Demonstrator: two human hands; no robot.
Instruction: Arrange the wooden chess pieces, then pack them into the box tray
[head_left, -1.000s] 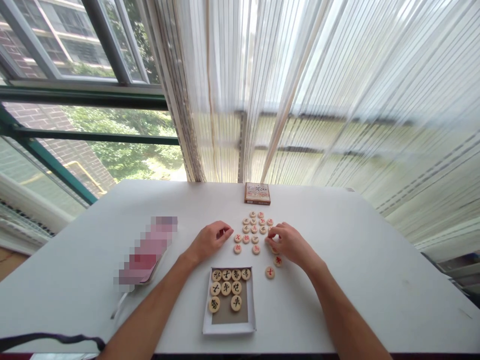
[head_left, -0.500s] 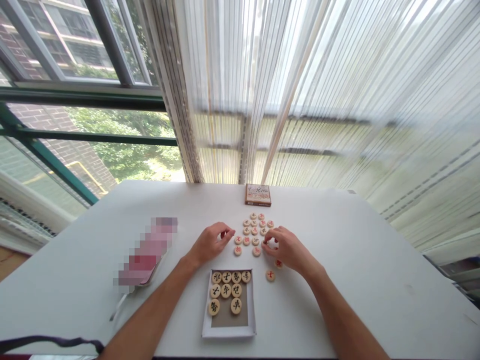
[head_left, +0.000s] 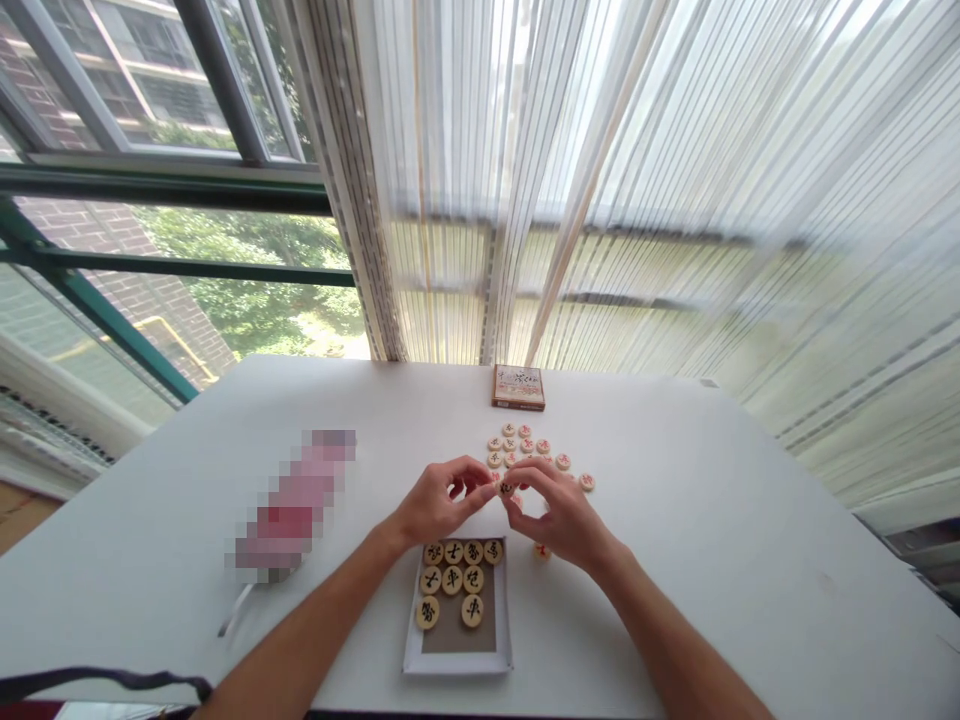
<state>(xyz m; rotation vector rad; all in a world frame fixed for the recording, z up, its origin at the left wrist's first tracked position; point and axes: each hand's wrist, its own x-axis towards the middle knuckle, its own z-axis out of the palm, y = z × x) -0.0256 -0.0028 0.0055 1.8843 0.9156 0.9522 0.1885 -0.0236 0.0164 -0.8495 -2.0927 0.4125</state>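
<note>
Between my two hands, above the table, is a wooden Chinese chess piece (head_left: 506, 489) with a black character. My left hand (head_left: 442, 502) pinches its left side with thumb and fingertips. On the other side, the curled fingers of my right hand (head_left: 561, 515) also grip the piece. Just below, a shallow white box tray (head_left: 504, 640) holds several black-character pieces in rows, with a gap in the third row. Beyond my hands lie loose red and black chess pieces (head_left: 527, 446), some hidden behind my fingers. One red piece (head_left: 541, 550) sits right of the tray, partly covered by my right hand.
A printed cardboard box (head_left: 517, 388) lies at the table's far edge. To the left rests a blurred-out pink object (head_left: 289, 510) with a strap. The white table (head_left: 720, 530) reaches up to a striped curtain (head_left: 600, 200) and a window (head_left: 172, 230).
My right hand has moved left from among the loose pieces, bringing a black-character piece to my left hand. My left hand has shifted slightly right and now touches that piece.
</note>
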